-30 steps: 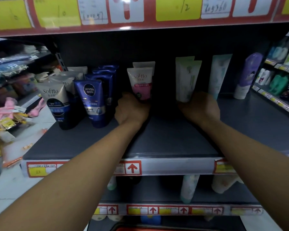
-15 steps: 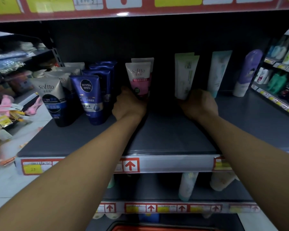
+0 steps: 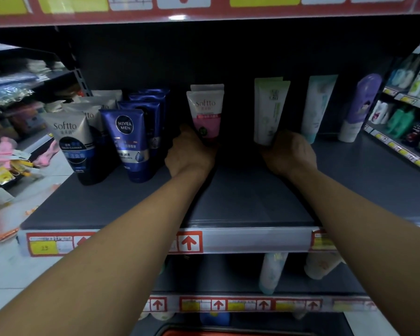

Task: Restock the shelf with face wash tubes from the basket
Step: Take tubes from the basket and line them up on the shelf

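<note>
Both arms reach deep onto the dark grey shelf (image 3: 240,197). My left hand (image 3: 190,155) grips the bottom of a pink and white Softto tube (image 3: 206,112), which stands upright with a second like tube right behind it. My right hand (image 3: 289,154) holds the base of a pale green and white tube (image 3: 269,110), also upright with another behind it. The fingertips of both hands are hidden behind the tubes. A red basket rim (image 3: 228,332) shows at the bottom edge.
Left on the shelf stand rows of grey Softto tubes (image 3: 70,139) and blue Nivea Men tubes (image 3: 130,141). A light teal tube (image 3: 318,107) and a purple bottle (image 3: 359,107) stand to the right. Another stocked shelf (image 3: 407,132) juts in at far right. More tubes sit on the lower shelf.
Both hands have stayed at the bases of the same tubes. The pink tube and the green tube stand slightly further back and straighter; the camera has dipped a little.
</note>
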The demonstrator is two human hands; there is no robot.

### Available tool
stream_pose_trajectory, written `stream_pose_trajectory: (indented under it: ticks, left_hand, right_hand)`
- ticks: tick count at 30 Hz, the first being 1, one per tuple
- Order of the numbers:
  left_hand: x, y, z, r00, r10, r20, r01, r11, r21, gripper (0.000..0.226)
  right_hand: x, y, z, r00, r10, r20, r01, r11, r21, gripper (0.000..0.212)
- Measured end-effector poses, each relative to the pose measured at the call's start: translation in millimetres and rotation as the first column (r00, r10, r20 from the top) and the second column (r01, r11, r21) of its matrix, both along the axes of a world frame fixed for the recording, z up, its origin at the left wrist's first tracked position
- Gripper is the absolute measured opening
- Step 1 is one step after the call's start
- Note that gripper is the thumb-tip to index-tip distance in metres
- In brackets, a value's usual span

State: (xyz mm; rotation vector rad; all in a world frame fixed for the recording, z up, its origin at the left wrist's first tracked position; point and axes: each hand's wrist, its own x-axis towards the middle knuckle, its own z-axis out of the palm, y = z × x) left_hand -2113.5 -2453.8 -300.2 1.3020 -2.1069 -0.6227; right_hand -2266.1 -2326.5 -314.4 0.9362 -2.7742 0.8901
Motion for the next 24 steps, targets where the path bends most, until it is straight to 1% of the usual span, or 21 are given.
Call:
stream_pose_trajectory:
  ticks: [4, 8, 13, 17, 19, 21, 23, 24]
  left_hand:
    - [-1, 1, 1, 1.000, -0.008, 0.016, 0.008, 1.000, -0.012, 0.077]
    - [-2, 1, 0, 1.000, -0.017, 0.020, 0.017, 1.000, -0.008, 0.077]
    - [-1, -3, -2, 1.000, -0.009, -0.023, 0.010, 0.999, 0.048, 0.095]
    - [5, -5, -2, 0.999, -0.017, -0.041, 0.021, 0.997, 0.079, 0.099]
    - [12, -5, 0, 0.998, -0.049, -0.028, 0.052, 0.994, 0.100, 0.104]
    - [21, -3, 2, 0.993, -0.112, 0.022, 0.109, 0.988, 0.110, 0.109]
    - [31, 3, 2, 0.979, -0.188, 0.079, 0.181, 0.979, 0.091, 0.102]
    - [35, 9, 2, 0.972, -0.219, 0.086, 0.213, 0.974, 0.073, 0.094]
  right_hand:
    - [-3, 0, -1, 1.000, 0.002, -0.004, -0.002, 1.000, -0.003, 0.059]
    - [-6, -2, -5, 1.000, -0.007, -0.006, 0.007, 1.000, -0.005, 0.062]
    - [-7, -1, -4, 1.000, -0.004, 0.015, 0.005, 0.999, -0.047, 0.070]
    - [2, 6, 5, 1.000, -0.025, 0.006, 0.025, 0.999, -0.026, 0.071]
    - [9, 12, 9, 0.999, -0.036, 0.003, 0.036, 0.999, -0.014, 0.067]
    - [18, 19, 13, 0.999, -0.035, -0.021, 0.035, 0.999, 0.020, 0.065]
    - [27, 28, 18, 0.998, 0.012, -0.066, -0.007, 0.997, 0.079, 0.062]
    - [34, 33, 21, 0.995, 0.052, -0.081, -0.043, 0.993, 0.111, 0.056]
